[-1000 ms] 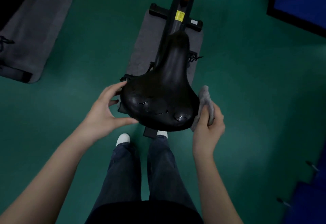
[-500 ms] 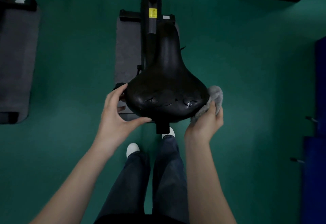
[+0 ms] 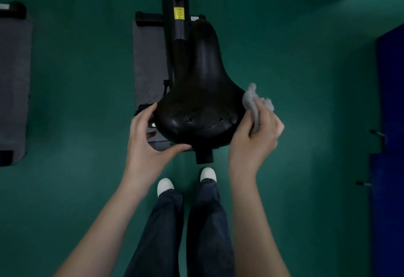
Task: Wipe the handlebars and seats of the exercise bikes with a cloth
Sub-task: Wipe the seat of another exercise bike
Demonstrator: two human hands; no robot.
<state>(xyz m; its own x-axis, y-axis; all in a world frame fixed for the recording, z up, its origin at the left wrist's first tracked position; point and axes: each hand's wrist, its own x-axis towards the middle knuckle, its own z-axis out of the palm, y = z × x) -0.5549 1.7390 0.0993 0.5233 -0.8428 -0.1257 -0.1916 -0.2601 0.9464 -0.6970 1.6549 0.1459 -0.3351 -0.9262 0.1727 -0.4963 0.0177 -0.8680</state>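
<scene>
Wiping the seat (image 3: 203,102)
My left hand (image 3: 146,143) grips it steady; my right hand (image 3: 253,143) clutches the cloth (image 3: 251,99) against its side.

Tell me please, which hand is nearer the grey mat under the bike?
Left. The left hand grips the seat over the mat; the right hand holds the cloth beyond the seat.

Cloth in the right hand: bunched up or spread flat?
Bunched up. The grey cloth is crumpled in the right hand, lumps poking out past the fingers, at the right edge of the seat, not across its top.
</scene>
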